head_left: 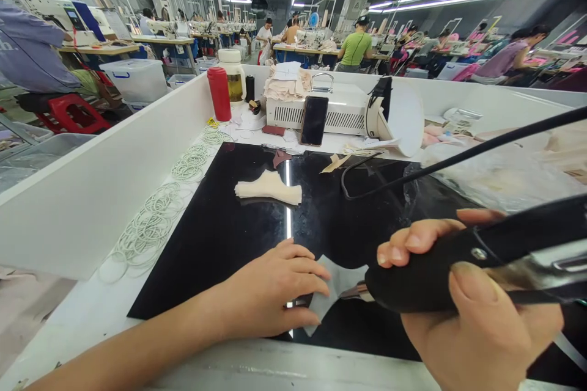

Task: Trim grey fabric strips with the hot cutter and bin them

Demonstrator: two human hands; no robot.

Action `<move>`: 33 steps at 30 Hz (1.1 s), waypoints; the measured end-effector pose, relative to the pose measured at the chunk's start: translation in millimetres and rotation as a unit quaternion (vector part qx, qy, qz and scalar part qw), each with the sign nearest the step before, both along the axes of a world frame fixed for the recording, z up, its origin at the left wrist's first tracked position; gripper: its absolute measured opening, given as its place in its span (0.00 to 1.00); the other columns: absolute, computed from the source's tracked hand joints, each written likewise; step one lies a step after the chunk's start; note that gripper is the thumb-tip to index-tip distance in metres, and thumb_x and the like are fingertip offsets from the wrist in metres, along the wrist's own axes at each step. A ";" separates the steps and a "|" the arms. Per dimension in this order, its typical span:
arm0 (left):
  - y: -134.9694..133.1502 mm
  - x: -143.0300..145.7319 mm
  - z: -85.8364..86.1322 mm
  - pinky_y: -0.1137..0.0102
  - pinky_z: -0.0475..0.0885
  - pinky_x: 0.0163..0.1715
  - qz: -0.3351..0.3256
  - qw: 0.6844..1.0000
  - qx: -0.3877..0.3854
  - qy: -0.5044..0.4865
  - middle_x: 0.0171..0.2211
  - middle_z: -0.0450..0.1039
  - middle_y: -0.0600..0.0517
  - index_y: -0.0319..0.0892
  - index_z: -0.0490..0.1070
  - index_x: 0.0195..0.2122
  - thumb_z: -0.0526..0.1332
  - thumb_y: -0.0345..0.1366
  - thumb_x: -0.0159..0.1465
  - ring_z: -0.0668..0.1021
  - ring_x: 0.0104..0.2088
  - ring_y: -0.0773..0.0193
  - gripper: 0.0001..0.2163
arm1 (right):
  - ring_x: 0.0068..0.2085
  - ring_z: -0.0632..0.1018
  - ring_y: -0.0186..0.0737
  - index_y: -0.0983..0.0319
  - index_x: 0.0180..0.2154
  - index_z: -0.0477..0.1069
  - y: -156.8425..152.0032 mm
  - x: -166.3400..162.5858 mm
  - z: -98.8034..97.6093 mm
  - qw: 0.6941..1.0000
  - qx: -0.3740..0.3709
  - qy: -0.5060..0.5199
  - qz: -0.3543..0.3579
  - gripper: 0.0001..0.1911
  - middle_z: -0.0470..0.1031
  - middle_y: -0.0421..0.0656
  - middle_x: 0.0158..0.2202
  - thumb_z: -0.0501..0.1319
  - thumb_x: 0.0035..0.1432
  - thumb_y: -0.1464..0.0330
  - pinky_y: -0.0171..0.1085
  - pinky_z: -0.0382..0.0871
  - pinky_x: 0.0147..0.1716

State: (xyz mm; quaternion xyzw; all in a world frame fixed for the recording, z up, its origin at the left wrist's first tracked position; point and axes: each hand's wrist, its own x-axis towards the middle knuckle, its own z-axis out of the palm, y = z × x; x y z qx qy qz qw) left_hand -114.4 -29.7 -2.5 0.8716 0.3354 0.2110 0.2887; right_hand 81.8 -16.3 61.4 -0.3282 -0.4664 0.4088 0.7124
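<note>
My right hand (486,317) is wrapped round a black corded handheld tool (422,275) with a narrow metal tip. The tip touches, or comes very near, the right side of a small light grey fabric piece (337,284) on the glossy black board (220,250). My left hand (284,287) rests at the left edge of this piece, fingers apart, with thumb and fingertips on or beside it. Farther back on the board sits a stack of cream fabric pieces (268,188).
Bundles of pale green elastic loops (147,226) line the left side. Behind the board stand a red tumbler (219,95), a phone (314,121) and a white vented box (339,107). The tool's black cable (458,156) crosses the right. Low white walls (114,165) border the table.
</note>
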 end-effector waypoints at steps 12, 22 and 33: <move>1.9 1.7 6.7 0.59 0.57 0.66 -0.005 1.000 -0.006 0.020 0.59 0.75 0.52 0.43 0.76 0.52 0.71 0.39 0.63 0.69 0.61 0.53 0.16 | 0.26 0.77 0.40 0.54 0.45 0.69 -10.6 -4.7 -1.8 0.998 -0.010 -0.035 0.060 0.21 0.75 0.35 0.29 0.75 0.54 0.61 0.42 0.78 0.27; 4.0 3.1 9.2 0.55 0.59 0.65 -0.011 0.999 0.000 0.036 0.58 0.75 0.51 0.45 0.76 0.53 0.71 0.39 0.63 0.70 0.61 0.49 0.17 | 0.27 0.78 0.41 0.52 0.47 0.69 -22.7 2.5 -3.4 0.990 -0.005 -0.041 0.134 0.21 0.75 0.37 0.30 0.74 0.56 0.60 0.44 0.79 0.28; 2.6 -0.5 11.6 0.58 0.59 0.67 -0.013 1.000 0.002 -0.001 0.51 0.78 0.49 0.43 0.78 0.45 0.71 0.44 0.63 0.74 0.56 0.55 0.13 | 0.26 0.74 0.39 0.54 0.44 0.71 -7.7 8.4 4.4 0.999 -0.026 0.001 0.018 0.23 0.74 0.36 0.28 0.77 0.49 0.61 0.40 0.76 0.27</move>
